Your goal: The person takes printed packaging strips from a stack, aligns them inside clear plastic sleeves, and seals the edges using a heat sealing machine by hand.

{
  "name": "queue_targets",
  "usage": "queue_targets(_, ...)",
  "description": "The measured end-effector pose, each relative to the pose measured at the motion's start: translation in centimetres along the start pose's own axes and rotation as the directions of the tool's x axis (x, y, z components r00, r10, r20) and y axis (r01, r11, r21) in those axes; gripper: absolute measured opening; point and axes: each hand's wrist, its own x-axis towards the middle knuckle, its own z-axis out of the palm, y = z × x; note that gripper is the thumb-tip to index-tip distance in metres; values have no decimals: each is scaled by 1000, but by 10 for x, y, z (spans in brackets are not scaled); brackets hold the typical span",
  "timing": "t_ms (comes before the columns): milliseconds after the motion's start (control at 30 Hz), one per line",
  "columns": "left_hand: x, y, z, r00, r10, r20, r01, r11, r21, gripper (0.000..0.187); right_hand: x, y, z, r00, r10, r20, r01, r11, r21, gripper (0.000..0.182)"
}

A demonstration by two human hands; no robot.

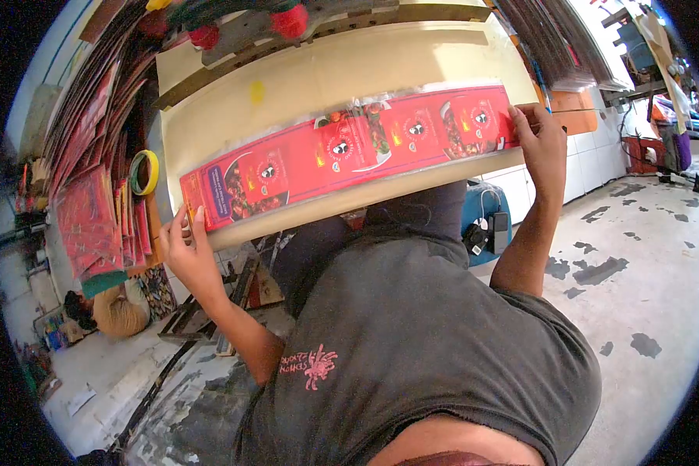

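Note:
A long red printed plastic sheet point(303, 175) with food pictures and round logos lies across a cream work surface point(287, 85), slightly tilted. My left hand point(188, 247) is at its lower left corner, thumb and fingers closed on the edge. At the opposite end my right hand point(537, 133) pinches the upper right corner between thumb and fingers. The sheet's lower long edge runs near the front of the surface, close to my lap. A clear, shiny margin shows along its borders.
Left of the surface are stacks of red printed sheets point(89, 210) and a yellow tape roll point(144, 172). A bar-like machine part with red knobs point(290, 21) crosses the back. More stacked sheets point(547, 46) stand at the back right. A phone point(501, 231) lies beside my lap.

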Motion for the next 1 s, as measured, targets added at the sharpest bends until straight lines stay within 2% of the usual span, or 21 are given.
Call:
queue_targets(167,-4,-6,2,998,16,-64,-20,998,-55,28,1,3,-5,1000,-17,13,17,1000,-2,30)
queue_targets(267,-5,-16,4,995,5,-104,-15,995,-101,24,12,30,-3,997,-50,60,41,988,148,30)
queue_targets(333,-6,-18,4,991,16,-132,-33,992,-124,21,11,25,-9,995,-42,86,13,948,317,31)
queue_targets(400,-6,-22,8,991,-54,-119,32,984,-177,19,11,23,-16,983,36,183,-118,878,465,31)
queue_targets(433,-6,-23,8,989,-61,-131,39,986,-162,19,12,28,-12,968,92,232,-212,791,574,27)
queue_targets(467,-6,-23,8,991,-69,-116,50,985,-163,20,12,32,-10,971,60,232,-198,744,638,27)
queue_targets(533,-6,-20,4,989,-81,-120,62,987,-147,20,17,45,-15,942,30,333,-246,735,632,27)
queue_targets(600,-5,-17,2,983,-128,-131,85,952,-293,22,15,43,-16,925,-5,381,-236,777,584,26)
queue_targets(667,-5,-22,-1,981,-146,-131,103,953,-286,24,3,18,-15,956,14,293,-219,699,681,35)
queue_targets(700,-5,-27,1,979,-173,-106,124,923,-364,25,4,21,-17,945,-25,326,-238,633,737,38)
queue_targets(733,-5,-31,2,977,-199,-80,145,888,-437,26,4,24,-14,942,-37,334,-237,630,739,38)
queue_targets(767,-5,-33,2,974,-207,-92,148,890,-432,26,4,27,-11,972,-133,191,-55,666,744,38)
queue_targets(867,-3,-31,-3,977,-184,-102,114,871,-477,29,15,45,-16,945,-326,36,207,678,705,34)
queue_targets(933,-2,-35,-1,964,-259,-62,177,797,-577,28,22,54,-16,959,-257,122,0,430,903,32)
queue_targets(967,-2,-40,-2,963,-262,-66,176,795,-580,28,25,60,-12,973,-220,76,36,468,883,39)
queue_targets(1000,-2,-48,-3,979,-199,-41,158,873,-462,26,25,55,-11,971,-225,76,40,470,882,39)
